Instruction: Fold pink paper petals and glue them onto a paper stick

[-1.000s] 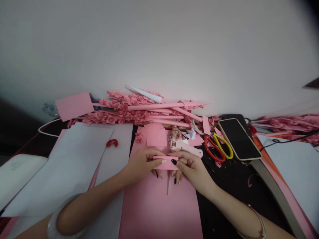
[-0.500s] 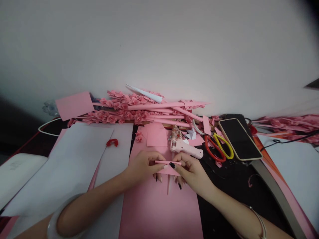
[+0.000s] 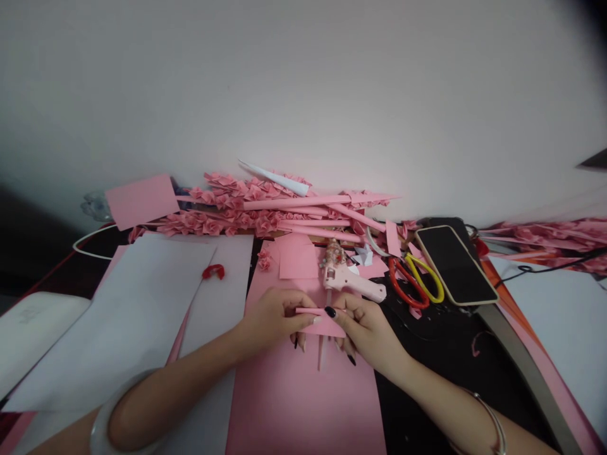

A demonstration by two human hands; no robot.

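Between my two hands is a small piece of pink paper [image 3: 327,326], its far edge rolled or folded into a narrow strip. My left hand [image 3: 277,316] pinches its left end, thumb in front and fingers behind. At the right end, my right hand [image 3: 363,325] grips it with the thumb, which has a black nail, on the rolled edge. Just beyond the hands lies a pale pink glue gun [image 3: 353,282]. A thin pink stick [image 3: 320,357] shows below the paper. Beneath everything lies a large pink sheet [image 3: 308,404].
Pink paper flowers [image 3: 256,218] with rolled stems lie along the wall. Red-and-yellow-handled scissors [image 3: 424,281] and a phone [image 3: 456,265] are at the right. White sheets [image 3: 137,297] cover the left, with a red curved piece [image 3: 213,272] on them. A small pink square [image 3: 298,259] lies ahead.
The held paper's lower edge now hangs slightly lower and more of its face shows. My right fingers behind it have shifted a little to the right and down.
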